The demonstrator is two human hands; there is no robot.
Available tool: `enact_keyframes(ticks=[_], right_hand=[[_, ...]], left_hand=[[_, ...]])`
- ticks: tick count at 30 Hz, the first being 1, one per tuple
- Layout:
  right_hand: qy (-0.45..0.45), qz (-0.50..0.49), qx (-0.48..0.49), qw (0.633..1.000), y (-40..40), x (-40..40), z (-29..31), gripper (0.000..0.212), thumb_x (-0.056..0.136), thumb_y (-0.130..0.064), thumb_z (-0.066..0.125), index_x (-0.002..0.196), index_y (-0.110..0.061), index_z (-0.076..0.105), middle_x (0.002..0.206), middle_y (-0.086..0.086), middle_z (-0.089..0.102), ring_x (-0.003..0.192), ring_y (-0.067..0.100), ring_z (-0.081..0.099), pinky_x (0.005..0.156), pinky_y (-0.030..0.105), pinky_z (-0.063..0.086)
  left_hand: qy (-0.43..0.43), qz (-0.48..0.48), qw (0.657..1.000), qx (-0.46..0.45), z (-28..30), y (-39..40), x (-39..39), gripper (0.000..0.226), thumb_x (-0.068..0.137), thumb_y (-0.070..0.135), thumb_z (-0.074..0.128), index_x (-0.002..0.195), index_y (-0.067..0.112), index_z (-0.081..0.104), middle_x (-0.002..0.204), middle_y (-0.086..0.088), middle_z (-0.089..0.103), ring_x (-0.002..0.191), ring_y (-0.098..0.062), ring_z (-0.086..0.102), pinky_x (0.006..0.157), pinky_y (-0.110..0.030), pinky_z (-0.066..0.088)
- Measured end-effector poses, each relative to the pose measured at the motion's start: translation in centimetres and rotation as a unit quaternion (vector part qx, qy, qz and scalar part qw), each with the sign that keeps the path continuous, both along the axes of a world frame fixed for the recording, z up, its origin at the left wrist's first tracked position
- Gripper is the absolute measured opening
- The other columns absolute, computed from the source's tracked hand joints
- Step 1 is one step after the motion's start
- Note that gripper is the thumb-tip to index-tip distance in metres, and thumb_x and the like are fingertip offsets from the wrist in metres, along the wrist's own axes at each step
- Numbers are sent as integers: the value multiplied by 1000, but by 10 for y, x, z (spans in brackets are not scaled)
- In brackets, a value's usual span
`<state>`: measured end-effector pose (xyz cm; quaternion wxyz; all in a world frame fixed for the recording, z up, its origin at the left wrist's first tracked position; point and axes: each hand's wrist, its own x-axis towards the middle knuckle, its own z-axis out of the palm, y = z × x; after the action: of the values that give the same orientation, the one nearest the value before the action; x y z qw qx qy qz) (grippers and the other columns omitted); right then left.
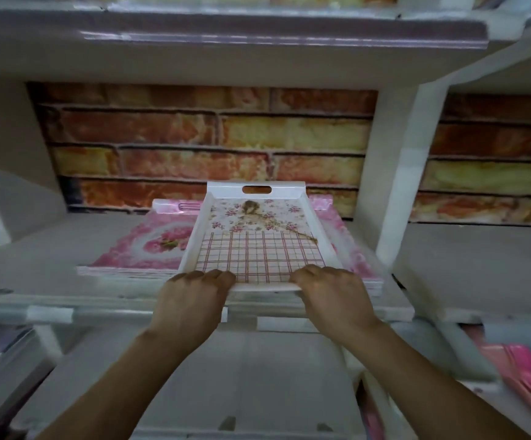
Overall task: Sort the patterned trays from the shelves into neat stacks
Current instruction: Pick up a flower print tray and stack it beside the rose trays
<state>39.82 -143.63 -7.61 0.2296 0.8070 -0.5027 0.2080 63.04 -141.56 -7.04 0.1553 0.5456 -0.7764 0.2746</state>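
Your left hand (191,293) and right hand (330,292) both grip the tray's (257,249) near rim, fingers curled over, above the pink stack (149,246).

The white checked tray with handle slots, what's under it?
A stack of pink rose-patterned trays lies beneath the white checked tray, showing either side. Its middle is covered.

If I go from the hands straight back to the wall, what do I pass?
The two hands, left hand and right hand, gripping the near rim → white plastic tray with pink checks and flowers → its far wall with the oval handle slot → brick-patterned back wall.
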Motion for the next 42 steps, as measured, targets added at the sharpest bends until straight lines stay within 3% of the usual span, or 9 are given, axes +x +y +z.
enact_keyframes(ticks=[5,11,14,19,25,29,32,38,42], right_hand=[[0,-26,1,1000,-5,-14,4,22,59,-20,81,75,-27,67,66,-7,65,53,14,61,45,24,45],[19,-51,7,998,-20,-36,10,20,61,-24,83,73,-28,67,65,-9,66,51,12,60,45,21,40],[23,-53,15,998,-26,-48,11,15,70,-27,74,83,-28,68,76,-8,70,60,14,64,50,23,43],[24,-52,52,997,-37,-59,12,23,90,-33,53,110,-30,64,106,-9,69,89,13,65,73,26,49],[16,-39,69,997,-38,-76,18,27,96,-38,45,116,-32,60,114,-12,66,96,9,62,75,23,43],[15,-22,71,997,-37,-86,23,31,95,-50,42,109,-31,63,107,-11,68,92,9,63,68,24,40],[18,-16,42,999,-41,-88,18,52,89,-69,34,95,-28,66,93,-10,70,78,7,64,59,23,36],[-2,3,31,1000,-49,-87,6,60,85,-77,29,90,-29,65,86,-11,69,74,6,63,57,21,32],[-25,15,26,999,-58,-86,-13,66,83,-79,22,90,-31,67,83,-12,68,71,6,62,57,21,30]], left_hand=[[6,-46,999,5,1,-24,-14,34,45,1,80,66,21,63,52,7,57,38,-19,55,37,-23,41],[23,-62,998,14,-7,-52,-35,30,53,11,83,70,24,63,56,7,61,40,-18,57,39,-26,46],[18,-69,997,6,-4,-58,-45,32,50,10,84,67,24,61,54,7,61,38,-17,56,36,-25,43],[-3,-70,998,-4,3,-69,-57,29,50,12,82,69,25,64,55,8,63,40,-14,58,36,-23,43],[-1,-88,996,-13,6,-74,-73,30,46,10,79,65,25,63,53,6,62,39,-13,57,34,-20,37],[22,-97,995,-12,0,-75,-83,10,63,28,69,64,24,59,54,6,61,41,-12,56,36,-20,33],[60,-95,993,-23,-2,-74,-88,24,74,42,47,64,23,58,54,7,60,41,-11,54,41,-18,28],[85,-102,991,-34,-11,-81,-86,46,76,66,46,67,25,64,58,10,63,46,-9,58,43,-21,39],[80,-95,992,-15,-26,-87,-84,48,73,69,47,70,25,65,59,9,63,46,-10,58,44,-22,41]])
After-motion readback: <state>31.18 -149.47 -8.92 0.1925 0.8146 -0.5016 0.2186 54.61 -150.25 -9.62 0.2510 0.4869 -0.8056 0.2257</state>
